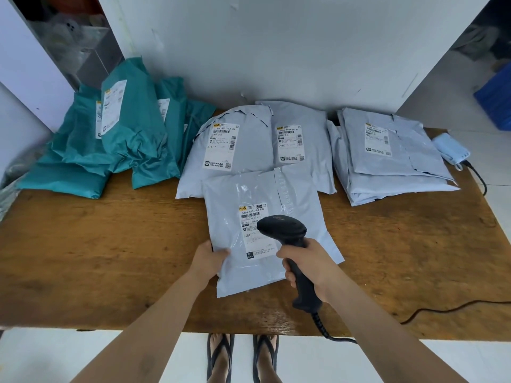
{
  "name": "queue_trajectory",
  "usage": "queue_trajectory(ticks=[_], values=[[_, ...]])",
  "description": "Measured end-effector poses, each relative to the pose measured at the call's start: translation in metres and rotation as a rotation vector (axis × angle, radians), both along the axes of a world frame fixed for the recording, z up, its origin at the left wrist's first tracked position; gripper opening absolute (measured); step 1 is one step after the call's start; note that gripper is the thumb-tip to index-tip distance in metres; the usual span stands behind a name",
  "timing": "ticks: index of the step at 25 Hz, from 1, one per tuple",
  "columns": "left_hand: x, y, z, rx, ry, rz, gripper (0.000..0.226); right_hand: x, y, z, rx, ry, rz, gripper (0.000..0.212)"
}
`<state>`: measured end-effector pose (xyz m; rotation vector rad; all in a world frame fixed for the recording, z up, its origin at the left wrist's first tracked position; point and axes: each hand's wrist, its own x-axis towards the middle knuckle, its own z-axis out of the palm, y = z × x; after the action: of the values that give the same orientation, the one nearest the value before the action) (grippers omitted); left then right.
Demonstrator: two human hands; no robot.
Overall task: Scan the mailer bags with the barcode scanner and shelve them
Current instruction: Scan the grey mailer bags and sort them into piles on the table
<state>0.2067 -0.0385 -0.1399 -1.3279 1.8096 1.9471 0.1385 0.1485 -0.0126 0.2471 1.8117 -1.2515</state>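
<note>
Step in hand: scanning. My right grip [312,265] is wrapped fully round the handle of the barcode scanner [282,228], fingers curled tight, scanner head pointing down and away over the label [253,217] of the near grey mailer bag [265,189]. My left grip [210,259] pinches that bag's near-left edge, thumb on top, holding it flat. The bag lies on the surface [110,244], near centre, and its far edge overlaps the two far grey bags [229,145].

Scanner head covers part of the label; the barcode strip just beyond it shows. No beam or light visible, so can't tell if the read has fired.

Next move, my judgement: get the read, then lift this bag with the left grip and carry it to a shelf. The bag looks thin and floppy, so one edge pinch may let it sag. The scanner cable [442,308] trails off to the right over the surface edge and could snag.

Left to do, roughly: most of it. The teal bag pile [124,139] sits far left, leaning on the wall, and a grey bag stack [387,156] far right, with a face mask [450,150] just beside it.

Containers: the shelf unit [69,37] at far left holds something wrapped in clear plastic, too blurred to name. The blue crate [495,100] is far right on the floor; its contents are not visible.
</note>
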Motion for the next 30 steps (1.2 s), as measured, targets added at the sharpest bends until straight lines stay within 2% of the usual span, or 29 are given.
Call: queue_trajectory(ticks=[4,9,12,15,18,19,21,23,25,27,28,30], values=[[-0.001,-0.009,0.003,-0.038,-0.019,0.024,0.033,-0.002,0.001,0.001,-0.003,0.016,-0.011,0.005],[0.048,-0.088,0.013,-0.315,-0.274,-0.030,0.027,-0.010,0.005,0.003,-0.032,0.055,-0.009,0.014],[0.094,-0.146,0.022,-0.408,-0.429,0.077,0.030,-0.015,0.003,0.001,-0.026,0.061,0.006,0.022],[0.105,-0.169,0.026,-0.475,-0.527,0.088,0.037,-0.019,-0.003,-0.004,-0.001,0.061,0.021,0.025],[0.084,-0.160,0.026,-0.761,-0.662,-0.090,0.060,-0.021,-0.011,-0.006,0.000,0.049,0.028,0.018],[0.070,-0.150,0.031,-0.889,-0.639,-0.129,0.062,-0.022,-0.013,-0.006,-0.003,0.048,0.028,0.018],[0.032,-0.130,0.041,-1.033,-0.374,-0.160,0.052,-0.026,-0.016,-0.004,-0.008,0.061,0.032,0.019],[-0.012,-0.113,0.053,-0.954,-0.089,-0.182,0.037,-0.028,-0.021,-0.001,-0.004,0.075,0.039,0.020],[-0.050,-0.102,0.051,-0.900,0.082,-0.300,0.035,-0.030,-0.022,0.003,-0.003,0.092,0.041,0.020],[-0.082,-0.096,0.048,-0.886,0.117,-0.422,0.048,-0.034,-0.019,0.006,-0.001,0.115,0.042,0.019],[-0.097,-0.098,0.045,-0.847,0.073,-0.407,0.059,-0.037,-0.016,0.009,0.004,0.130,0.043,0.017],[-0.122,-0.107,0.040,-0.679,-0.064,-0.242,0.089,-0.041,-0.010,0.018,0.002,0.161,0.059,0.012]])
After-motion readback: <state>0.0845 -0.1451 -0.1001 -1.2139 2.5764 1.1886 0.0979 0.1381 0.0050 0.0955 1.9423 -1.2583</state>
